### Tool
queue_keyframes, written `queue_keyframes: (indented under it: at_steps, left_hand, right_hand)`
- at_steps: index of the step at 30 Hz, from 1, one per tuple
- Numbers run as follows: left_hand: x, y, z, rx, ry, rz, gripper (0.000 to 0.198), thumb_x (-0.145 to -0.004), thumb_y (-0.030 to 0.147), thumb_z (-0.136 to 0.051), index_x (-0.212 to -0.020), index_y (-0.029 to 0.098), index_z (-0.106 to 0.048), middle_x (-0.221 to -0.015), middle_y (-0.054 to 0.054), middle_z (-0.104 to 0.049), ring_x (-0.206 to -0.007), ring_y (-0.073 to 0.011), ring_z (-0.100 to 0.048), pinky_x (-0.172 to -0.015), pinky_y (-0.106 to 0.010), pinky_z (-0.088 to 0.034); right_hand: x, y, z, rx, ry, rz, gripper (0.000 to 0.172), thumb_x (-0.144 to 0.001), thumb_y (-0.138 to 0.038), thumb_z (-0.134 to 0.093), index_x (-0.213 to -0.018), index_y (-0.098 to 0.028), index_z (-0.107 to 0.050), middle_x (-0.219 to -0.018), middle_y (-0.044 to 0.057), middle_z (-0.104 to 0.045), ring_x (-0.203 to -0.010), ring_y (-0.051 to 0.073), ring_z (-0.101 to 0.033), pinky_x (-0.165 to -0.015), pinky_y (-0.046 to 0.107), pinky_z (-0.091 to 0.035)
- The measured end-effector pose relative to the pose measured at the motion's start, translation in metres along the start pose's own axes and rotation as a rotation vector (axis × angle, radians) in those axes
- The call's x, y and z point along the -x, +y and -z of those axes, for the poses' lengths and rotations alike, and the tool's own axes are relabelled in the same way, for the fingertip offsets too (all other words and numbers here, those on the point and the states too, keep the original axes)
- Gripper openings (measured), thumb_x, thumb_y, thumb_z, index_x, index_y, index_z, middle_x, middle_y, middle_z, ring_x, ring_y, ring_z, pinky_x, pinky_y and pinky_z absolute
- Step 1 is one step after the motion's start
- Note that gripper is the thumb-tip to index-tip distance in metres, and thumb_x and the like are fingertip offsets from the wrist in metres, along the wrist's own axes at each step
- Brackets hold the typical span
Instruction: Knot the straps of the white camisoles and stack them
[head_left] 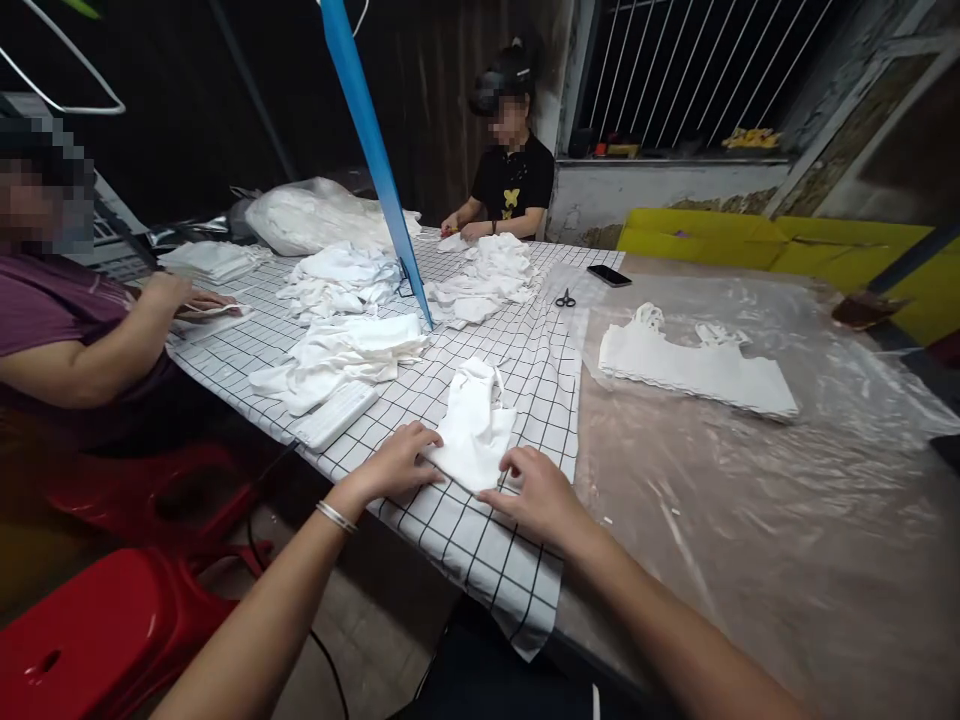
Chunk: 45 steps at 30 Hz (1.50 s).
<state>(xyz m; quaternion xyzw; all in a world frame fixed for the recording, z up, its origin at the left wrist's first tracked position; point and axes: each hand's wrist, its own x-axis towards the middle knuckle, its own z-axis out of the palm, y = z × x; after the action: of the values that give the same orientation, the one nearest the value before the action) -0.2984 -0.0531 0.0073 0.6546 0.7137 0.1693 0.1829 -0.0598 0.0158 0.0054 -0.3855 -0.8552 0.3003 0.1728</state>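
Grip loosely parted on both sides, the left hand [405, 462] and right hand [536, 490] flank a white garment [472, 425] near the counter's [712, 600] edge, seemingly half-smoothed; a neat stack [694, 370] lies rightward, rumpled heaps [341, 275] beyond.

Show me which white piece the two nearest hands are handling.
The white piece on the checkered cloth, between the left hand and right hand; the right-side stack and the heaps beyond touch neither.
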Motion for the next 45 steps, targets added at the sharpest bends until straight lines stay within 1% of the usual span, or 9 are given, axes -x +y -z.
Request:
queue_keyframes:
  at_steps: [4, 11, 14, 17, 21, 31, 36, 40, 45]
  left_hand:
    - [0.009, 0.017, -0.003, -0.019, 0.113, -0.063, 0.011, -0.083, 0.024, -0.055, -0.075, 0.019, -0.060, -0.081, -0.004, -0.060, -0.084, -0.0207, -0.054, -0.079, -0.034, -0.041]
    - [0.056, 0.133, -0.047, 0.316, -0.072, -0.567, 0.014, -0.089, 0.027, -0.057, -0.100, 0.019, -0.061, -0.095, -0.004, -0.065, -0.088, -0.0171, -0.058, -0.082, -0.030, -0.041]
    - [0.077, 0.145, -0.065, 0.253, -0.118, -0.634, 0.027, -0.089, 0.029, -0.059, -0.114, 0.020, -0.058, -0.107, -0.007, -0.064, -0.100, -0.0213, -0.057, -0.089, -0.036, -0.039]
    - [0.089, 0.126, -0.073, 0.192, -0.030, -0.471, 0.021, -0.089, 0.030, -0.057, -0.107, 0.019, -0.059, -0.103, -0.008, -0.062, -0.098, -0.0238, -0.055, -0.085, -0.038, -0.040]
    - [0.103, 0.112, -0.081, 0.207, 0.051, -0.355, 0.017, -0.092, 0.035, -0.051, -0.092, 0.020, -0.059, -0.090, -0.006, -0.061, -0.086, -0.0218, -0.055, -0.079, -0.037, -0.040]
    - [0.090, 0.191, -0.126, 0.024, -0.062, -0.504, 0.025, -0.085, 0.043, -0.057, -0.081, 0.018, -0.060, -0.088, -0.010, -0.063, -0.086, -0.0266, -0.055, -0.078, -0.042, -0.037]
    - [0.053, 0.186, -0.102, 0.603, -0.152, -0.270, 0.016, -0.085, 0.032, -0.051, -0.078, 0.018, -0.053, -0.078, -0.005, -0.061, -0.075, -0.0186, -0.057, -0.072, -0.035, -0.043]
    - [0.032, 0.168, -0.076, 1.101, -0.264, 0.006, 0.024, -0.081, 0.039, -0.059, -0.085, 0.017, -0.050, -0.080, -0.004, -0.065, -0.077, -0.0175, -0.063, -0.073, -0.033, -0.050]
    - [0.050, 0.185, -0.098, 0.518, -0.035, -0.048, 0.035, -0.083, 0.051, -0.055, -0.097, 0.020, -0.049, -0.086, -0.006, -0.061, -0.077, -0.0216, -0.060, -0.070, -0.035, -0.048]
  right_hand:
    - [-0.004, -0.015, -0.007, 0.123, 0.004, 0.131, 0.007, -0.076, -0.013, -0.063, -0.075, -0.019, -0.066, -0.082, 0.006, -0.067, -0.082, 0.022, -0.059, -0.075, 0.034, -0.047]
    - [0.063, 0.060, 0.132, 0.080, 0.217, -0.033, 0.017, -0.075, -0.031, -0.055, -0.078, -0.022, -0.070, -0.082, 0.004, -0.069, -0.074, 0.020, -0.062, -0.066, 0.031, -0.049]
    - [0.121, 0.090, 0.165, 0.268, 0.357, -0.227, 0.022, -0.071, -0.038, -0.057, -0.078, -0.023, -0.070, -0.084, 0.006, -0.069, -0.072, 0.022, -0.062, -0.067, 0.035, -0.049]
    - [0.173, 0.103, 0.157, 0.328, 0.476, -0.378, 0.025, -0.070, -0.042, -0.057, -0.082, -0.022, -0.067, -0.083, 0.007, -0.067, -0.070, 0.022, -0.060, -0.067, 0.037, -0.050]
    - [0.209, 0.102, 0.117, 0.148, 0.342, -0.397, 0.027, -0.067, -0.042, -0.066, -0.086, -0.023, -0.066, -0.087, 0.006, -0.066, -0.074, 0.022, -0.061, -0.070, 0.037, -0.053]
    - [0.222, 0.112, 0.122, -0.066, 0.080, -0.281, 0.032, -0.072, -0.028, -0.064, -0.102, -0.022, -0.072, -0.102, 0.006, -0.062, -0.082, 0.018, -0.060, -0.079, 0.033, -0.053]
    - [0.231, 0.115, 0.119, -0.094, 0.082, -0.238, 0.039, -0.073, -0.022, -0.060, -0.110, -0.022, -0.070, -0.116, 0.007, -0.060, -0.105, 0.020, -0.060, -0.097, 0.036, -0.047]
    - [0.225, 0.118, 0.103, -0.057, 0.220, -0.274, 0.028, -0.073, -0.023, -0.061, -0.099, -0.022, -0.072, -0.105, 0.006, -0.063, -0.097, 0.020, -0.061, -0.088, 0.034, -0.051]
    - [0.214, 0.116, 0.093, 0.015, 0.305, -0.279, 0.024, -0.068, -0.021, -0.063, -0.089, -0.022, -0.074, -0.093, 0.005, -0.063, -0.089, 0.021, -0.060, -0.081, 0.034, -0.051]
